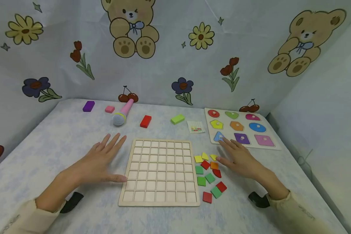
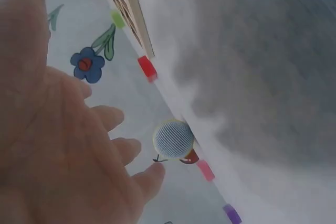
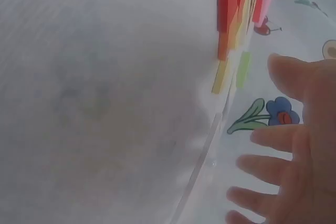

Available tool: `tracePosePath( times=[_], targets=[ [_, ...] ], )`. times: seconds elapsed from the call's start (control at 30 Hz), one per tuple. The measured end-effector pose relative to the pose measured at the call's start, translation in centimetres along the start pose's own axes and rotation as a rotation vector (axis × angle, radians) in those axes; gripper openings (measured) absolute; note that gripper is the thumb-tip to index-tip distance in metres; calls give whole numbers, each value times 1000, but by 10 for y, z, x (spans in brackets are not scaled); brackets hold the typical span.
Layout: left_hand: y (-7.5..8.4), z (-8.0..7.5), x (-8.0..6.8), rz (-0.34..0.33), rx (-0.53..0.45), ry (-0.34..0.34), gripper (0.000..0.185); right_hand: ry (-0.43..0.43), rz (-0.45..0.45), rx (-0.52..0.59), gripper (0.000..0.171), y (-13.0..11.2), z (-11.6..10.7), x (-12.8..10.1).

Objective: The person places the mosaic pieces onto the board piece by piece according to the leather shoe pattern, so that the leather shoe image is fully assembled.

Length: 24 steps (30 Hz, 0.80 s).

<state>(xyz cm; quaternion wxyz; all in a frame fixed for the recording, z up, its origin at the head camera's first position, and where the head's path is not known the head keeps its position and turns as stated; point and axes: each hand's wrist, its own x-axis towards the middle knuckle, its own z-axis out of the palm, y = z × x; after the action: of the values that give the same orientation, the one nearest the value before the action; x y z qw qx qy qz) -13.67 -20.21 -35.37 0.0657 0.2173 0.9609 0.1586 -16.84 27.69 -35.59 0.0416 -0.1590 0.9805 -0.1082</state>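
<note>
1 grid board [image 1: 160, 172], 1 shape puzzle [image 1: 241, 128], 4 blocks [image 1: 145, 121], 1 toy mic [image 1: 123, 112], approx. 12 small tiles [image 1: 209, 177], 1 card [image 1: 196, 126]

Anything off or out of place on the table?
Nothing damaged or spilled. The grid board is empty; its tiles lie in a loose heap beside it. A toy microphone lies on its side among the blocks. Both hands rest flat and open.

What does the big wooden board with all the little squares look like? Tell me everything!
The wooden board is pale, light-coloured wood, a flat rectangle cut into a grid of small square pockets, all of them bare. It lies flat on the table, right in front of the person. The left hand lies flat beside its left edge, thumb tip at or almost at the rim. The right hand is off to its right, over the coloured tiles, apart from the board.
</note>
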Motion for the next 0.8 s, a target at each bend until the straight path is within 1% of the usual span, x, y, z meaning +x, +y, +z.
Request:
tracePosePath(
  times=[0.1, 0.2, 0.33, 0.43, 0.5, 0.6, 0.67, 0.8],
  targets=[
    [2, 5, 2, 31, -32, -34, 139, -24, -28, 15, 70, -5, 2, 3],
    [4, 9, 4, 57, -50, -63, 142, -47, -62, 33, 64, -10, 3, 5],
    [5, 13, 5, 45, -73, -134, 140, -77, -101, 61, 54, -15, 3, 9],
    [6, 13, 6, 16, -84, -184, 137, -88, -130, 78, 46, -17, 4, 14],
    [7, 12, 8, 7, -85, -201, 136, -90, -165, 91, 42, -18, 4, 18],
    [9, 9, 10, -6, -84, -222, 135, -95, -186, 122, 36, -20, 5, 25],
    [10, 8, 11, -16, -81, -237, 136, -101, -185, 136, 34, -21, 5, 29],
    [13, 3, 13, -29, -71, -271, 135, -110, -146, 156, 33, -23, 5, 35]
  ],
)
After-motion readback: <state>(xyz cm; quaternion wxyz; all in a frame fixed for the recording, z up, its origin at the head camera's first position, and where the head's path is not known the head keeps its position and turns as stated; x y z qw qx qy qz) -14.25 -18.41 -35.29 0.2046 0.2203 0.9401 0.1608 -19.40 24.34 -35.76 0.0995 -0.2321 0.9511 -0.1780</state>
